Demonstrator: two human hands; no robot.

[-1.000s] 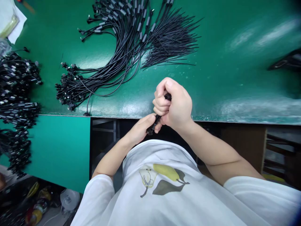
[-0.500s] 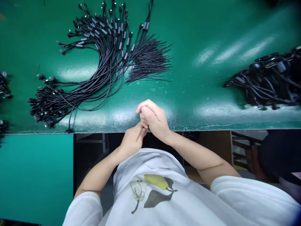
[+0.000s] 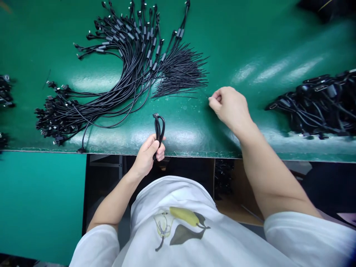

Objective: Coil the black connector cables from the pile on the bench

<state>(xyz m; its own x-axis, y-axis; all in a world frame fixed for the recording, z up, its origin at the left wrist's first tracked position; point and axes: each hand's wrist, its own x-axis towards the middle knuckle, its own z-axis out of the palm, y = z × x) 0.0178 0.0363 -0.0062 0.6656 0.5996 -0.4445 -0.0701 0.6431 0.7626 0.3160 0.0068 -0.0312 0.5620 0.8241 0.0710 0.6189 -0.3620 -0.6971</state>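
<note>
My left hand [image 3: 148, 154] is closed around a folded black cable [image 3: 159, 129] at the table's front edge. The cable's loop and a metal-tipped plug stick up above the fist. To the right, my right hand [image 3: 230, 108] hovers over the green table with thumb and forefinger pinched together. Whether anything thin sits in that pinch I cannot make out. Just left of those fingertips lies a fanned pile of thin black ties [image 3: 182, 74]. A large bunch of unfolded black cables [image 3: 122, 83], with plugs at both ends and grey sleeves, curves across the table's left half.
A heap of folded black cables [image 3: 319, 105] lies on the table's right side. More black plugs [image 3: 5, 91] show at the left edge. A dark item [image 3: 328, 8] sits at the far right corner. Under the table stands an open cardboard box [image 3: 246, 185].
My hands were together at the table edge and are now apart. The right hand has moved right and forward, beside the ties. The folded cable now shows in my left hand.
</note>
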